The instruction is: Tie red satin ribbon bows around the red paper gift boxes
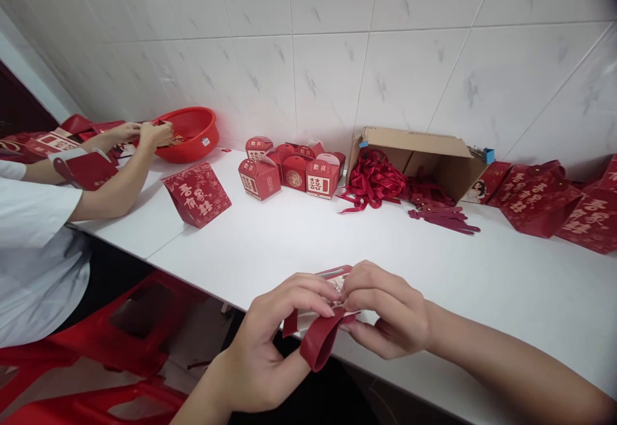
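Note:
At the table's front edge, my left hand (267,341) is closed around a red gift box (339,280) with a pale printed panel. A dark red strap (319,343) bends into a loop over my left thumb. My right hand (388,306) pinches the strap where it meets the box, its fingertips close to those of my left hand. Fingers cover much of the box, so its full shape is hidden.
Small red boxes (294,171) stand by the wall, beside a cardboard carton (414,139) with red ribbons (378,177) and dark red straps (446,217). Red gift boxes (535,200) line the right. At left, a co-worker's hands (157,134) work near a red basin (205,123).

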